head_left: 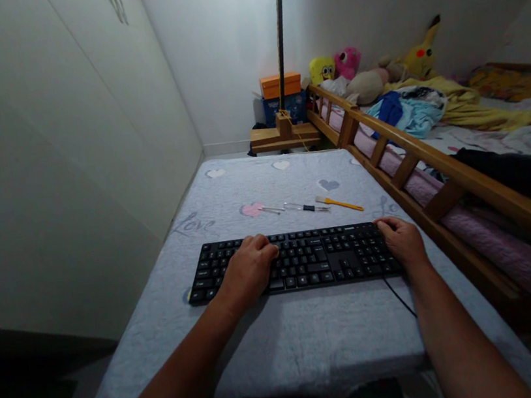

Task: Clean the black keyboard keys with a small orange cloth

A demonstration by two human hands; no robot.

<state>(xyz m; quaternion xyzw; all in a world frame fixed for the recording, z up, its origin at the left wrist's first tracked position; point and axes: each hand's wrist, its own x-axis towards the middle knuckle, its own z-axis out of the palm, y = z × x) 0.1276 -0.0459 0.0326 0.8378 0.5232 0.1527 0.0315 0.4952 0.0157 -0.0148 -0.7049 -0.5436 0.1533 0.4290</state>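
A black computer keyboard lies flat across the cloth-covered table, its number pad on the right. My left hand rests over the keys left of the middle, fingers curled in and pressed together; whatever they may hold is hidden. With thumb and fingers, my right hand grips the keyboard's right end. Beyond the keyboard lie thin white cotton swabs, a wire tool with a black grip and a small brush with a yellow handle. The keyboard's black cable runs toward me beside my right forearm.
A wooden bed rail runs along the table's right side, with bedding and plush toys behind it. White cupboard doors stand on the left. Past the table's far edge are a wooden stand with a pole and stacked boxes.
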